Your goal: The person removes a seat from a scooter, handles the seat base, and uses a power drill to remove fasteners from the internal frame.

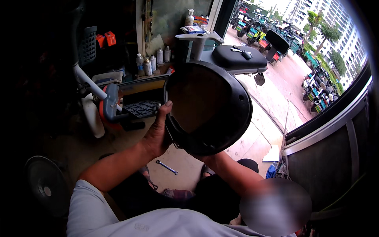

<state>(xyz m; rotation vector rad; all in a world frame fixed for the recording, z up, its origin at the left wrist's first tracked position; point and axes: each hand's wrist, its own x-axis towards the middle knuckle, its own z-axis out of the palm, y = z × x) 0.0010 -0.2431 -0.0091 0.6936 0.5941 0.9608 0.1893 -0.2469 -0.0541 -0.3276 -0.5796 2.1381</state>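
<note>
A black rounded shell [241,106] with a wide rim and a brownish inside is held up in front of me, tilted toward my view. My left hand [160,136] is closed on its left edge, with the thumb at the rim and the fingers mostly behind. Beneath the shell, my right hand [207,156] reaches its lower side; the fingers are hidden behind it. A thin dark wire or strip hangs by the left palm. Just below lies a combination wrench [167,167] on the floor between my feet.
Beyond the shell stand a silver metal bracket [199,37] and a black padded seat [239,59] with keys on it. Spray cans [148,66] line a shelf. At left are a scooter part [112,102] and a round dark disc [46,185]. Parked scooters [256,29] stand outside.
</note>
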